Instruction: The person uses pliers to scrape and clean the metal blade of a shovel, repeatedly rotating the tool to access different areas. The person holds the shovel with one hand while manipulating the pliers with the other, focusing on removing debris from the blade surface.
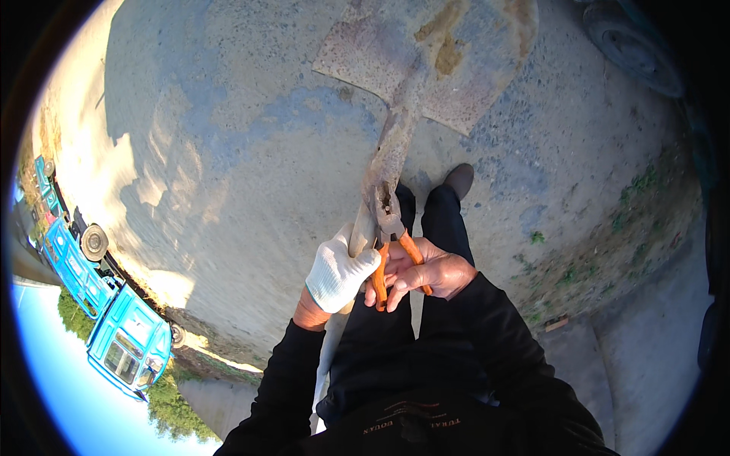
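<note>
A shovel stretches away from me, its rusty, soil-stained blade [372, 57] at the top of the head view and its pole [329, 346] running back beside my left forearm. My left hand [341, 272], in a white knit glove, is closed round the pole just below the metal socket [389, 148]. In my bare right hand [441, 272] are pliers [391, 226] with orange grips, the handles spread a little. Their jaws meet the near end of the socket, by a dark slot [386, 199]; what they bite on is too small to tell.
Beneath the shovel lies worn concrete ground [251, 167]. A blue truck [129, 334] stands at the left, in sunlight. A wheel [635, 53] is at the upper right, and weeds [642, 182] grow along the right side. My shoe [460, 181] shows beyond the pliers.
</note>
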`<state>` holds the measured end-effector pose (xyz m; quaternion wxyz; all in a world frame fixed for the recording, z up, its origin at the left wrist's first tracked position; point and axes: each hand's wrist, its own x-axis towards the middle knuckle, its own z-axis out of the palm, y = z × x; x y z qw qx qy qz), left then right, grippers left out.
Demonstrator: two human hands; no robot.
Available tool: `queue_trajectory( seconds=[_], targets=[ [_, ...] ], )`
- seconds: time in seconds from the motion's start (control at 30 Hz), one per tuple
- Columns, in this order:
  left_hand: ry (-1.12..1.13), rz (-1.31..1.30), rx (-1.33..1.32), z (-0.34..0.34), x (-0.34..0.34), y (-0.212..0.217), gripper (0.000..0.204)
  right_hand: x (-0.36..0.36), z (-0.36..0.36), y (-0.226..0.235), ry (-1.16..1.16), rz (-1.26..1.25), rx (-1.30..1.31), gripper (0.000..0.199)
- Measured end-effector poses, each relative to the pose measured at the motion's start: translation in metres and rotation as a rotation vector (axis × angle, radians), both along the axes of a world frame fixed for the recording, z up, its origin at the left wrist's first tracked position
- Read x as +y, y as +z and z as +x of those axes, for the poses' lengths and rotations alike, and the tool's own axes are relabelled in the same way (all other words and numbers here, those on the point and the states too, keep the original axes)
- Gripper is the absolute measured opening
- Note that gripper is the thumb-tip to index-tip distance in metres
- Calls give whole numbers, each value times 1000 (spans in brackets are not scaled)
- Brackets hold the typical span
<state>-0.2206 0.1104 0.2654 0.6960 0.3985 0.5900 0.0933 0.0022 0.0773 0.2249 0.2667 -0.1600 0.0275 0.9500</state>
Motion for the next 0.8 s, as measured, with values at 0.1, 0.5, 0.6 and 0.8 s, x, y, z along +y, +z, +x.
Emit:
queue_trajectory(
  seconds=[0.1, 0.5, 0.6, 0.8],
  targets=[
    [49, -64, -8, 3, -3, 0, 38, -3, -1, -4, -23, 37, -13, 42],
    [47, -130, -29, -8, -12, -12, 43, -11, -12, -6, -74, 36, -99, 32],
    [0, -72, -12, -10, -11, -17, 50, -5, -9, -4, -18, 67, -138, 30],
    [-34, 74, 155, -8, 40, -14, 50, 3, 2, -1, 54, 111, -208, 35]
  ],
)
